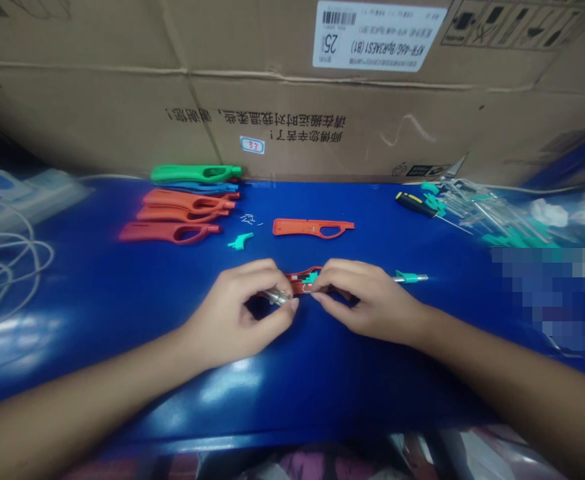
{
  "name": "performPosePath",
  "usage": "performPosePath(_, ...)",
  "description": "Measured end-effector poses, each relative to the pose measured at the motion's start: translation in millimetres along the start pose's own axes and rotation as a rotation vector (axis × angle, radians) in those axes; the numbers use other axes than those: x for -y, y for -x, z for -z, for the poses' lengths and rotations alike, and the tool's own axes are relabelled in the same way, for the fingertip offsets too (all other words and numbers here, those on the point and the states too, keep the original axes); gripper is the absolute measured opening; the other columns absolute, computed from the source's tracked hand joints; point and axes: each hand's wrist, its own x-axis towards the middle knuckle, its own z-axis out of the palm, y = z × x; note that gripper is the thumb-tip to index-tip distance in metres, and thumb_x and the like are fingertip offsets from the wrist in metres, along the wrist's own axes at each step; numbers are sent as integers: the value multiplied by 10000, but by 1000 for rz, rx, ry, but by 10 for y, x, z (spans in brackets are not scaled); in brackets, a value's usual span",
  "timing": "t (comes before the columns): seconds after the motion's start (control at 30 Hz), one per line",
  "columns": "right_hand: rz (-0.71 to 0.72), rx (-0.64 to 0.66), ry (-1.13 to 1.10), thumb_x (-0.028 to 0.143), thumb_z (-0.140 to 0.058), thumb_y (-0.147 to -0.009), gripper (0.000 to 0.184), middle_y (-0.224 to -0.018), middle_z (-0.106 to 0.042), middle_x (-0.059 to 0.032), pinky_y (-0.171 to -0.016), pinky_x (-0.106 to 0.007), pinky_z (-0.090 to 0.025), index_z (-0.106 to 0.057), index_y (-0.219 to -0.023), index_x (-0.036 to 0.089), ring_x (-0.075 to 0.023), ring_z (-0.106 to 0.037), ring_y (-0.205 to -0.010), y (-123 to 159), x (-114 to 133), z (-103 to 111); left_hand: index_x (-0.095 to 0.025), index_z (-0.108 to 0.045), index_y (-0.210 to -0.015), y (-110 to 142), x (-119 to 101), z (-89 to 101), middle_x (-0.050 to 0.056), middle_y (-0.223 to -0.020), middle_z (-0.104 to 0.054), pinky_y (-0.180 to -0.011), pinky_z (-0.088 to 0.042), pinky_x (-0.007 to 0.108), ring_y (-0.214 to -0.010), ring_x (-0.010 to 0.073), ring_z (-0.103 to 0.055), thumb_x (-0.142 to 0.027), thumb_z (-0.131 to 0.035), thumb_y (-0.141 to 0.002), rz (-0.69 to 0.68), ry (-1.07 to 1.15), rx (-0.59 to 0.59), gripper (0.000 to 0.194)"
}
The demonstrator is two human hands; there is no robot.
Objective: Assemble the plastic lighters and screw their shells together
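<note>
Between thumb and fingers, my left hand (242,307) holds a clear plastic fuel tank (278,297) by the left end of an orange lighter shell half (298,288). A teal trigger (311,277) and a thin pale wire show inside this shell. My right hand (367,293) is closed over the shell's right part, thumb and index fingertip pinched close to the wire; exactly what lies between them is hidden. Past the right hand sticks out a metal lighter tube (415,277) with a teal piece. Farther back lies the other orange shell half (295,228), hollow side up.
Lighter handles in green (187,175), blue, orange and red (157,233) lie at back left. Small screws (247,219) and a loose teal trigger (241,242) are nearby. A screwdriver (415,204) and piled metal tubes (492,210) lie right. A cardboard box (122,107) walls the back.
</note>
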Motion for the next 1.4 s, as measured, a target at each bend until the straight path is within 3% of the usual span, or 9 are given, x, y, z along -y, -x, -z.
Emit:
performPosePath(0.17, 5, 33, 22, 184, -571, -944, 78, -902, -696, -20, -726, -269, -472, -643, -953, 211, -144, -645, -806, 6, -8, -2, -159, -661, -778, 11, 23, -6, 3, -769, -620, -668, -458, 248, -703, 116, -581, -174, -634, -876, -4, -47, -14, 103)
performPosePath(0.27, 8, 36, 38, 192, -569, -954, 88, -922, -714, -20, -735, -271, -479, -652, -972, 215, -147, -663, -822, 9, -11, -2, -163, -671, -903, 25, 24, -1, 19, -858, -622, -719, -479, 265, -777, 135, -597, -226, -646, -894, 9, -100, -31, 68)
performPosePath(0.43, 13, -9, 36, 201, -571, -968, 100, -923, -705, -30, -684, -245, -464, -669, -988, 193, -131, -646, -793, 10, -20, 0, -184, -578, -1238, 50, 7, 13, 59, -1087, -592, -855, -502, 302, -966, 178, -595, -245, -600, -930, -24, -173, 6, 315)
performPosePath(0.57, 16, -63, 20, 213, -578, -976, 104, -914, -691, -36, -660, -235, -449, -675, -994, 181, -123, -623, -768, 18, -28, -8, -188, -488, -1342, 65, 20, 7, 76, -1148, -567, -904, -502, 312, -1037, 190, -582, -250, -526, -989, -37, -173, 62, 361)
performPosePath(0.77, 21, -93, -13, 172, -585, -967, 122, -896, -681, -34, -680, -230, -444, -695, -1018, 159, -115, -610, -769, 17, -29, -30, -179, -540, -1283, 57, 73, -16, 56, -1156, -597, -928, -491, 267, -1050, 155, -598, -228, -487, -1027, -6, -141, 40, 265)
performPosePath(1.07, 42, -99, -35, 145, -598, -940, 109, -865, -671, -29, -677, -231, -446, -697, -984, 150, -111, -606, -759, 21, -5, -14, -137, -622, -1144, 30, 96, -27, 54, -1060, -653, -878, -495, 224, -966, 132, -636, -185, -519, -1016, -72, -185, -24, 171)
performPosePath(1.4, 48, -69, -20, 161, -576, -954, 135, -907, -696, -43, -708, -249, -469, -704, -997, 164, -130, -636, -801, 15, -34, -15, -129, -636, -1183, 34, 108, -48, 58, -1063, -665, -890, -493, 215, -965, 123, -638, -160, -524, -1013, -114, -148, 43, 205)
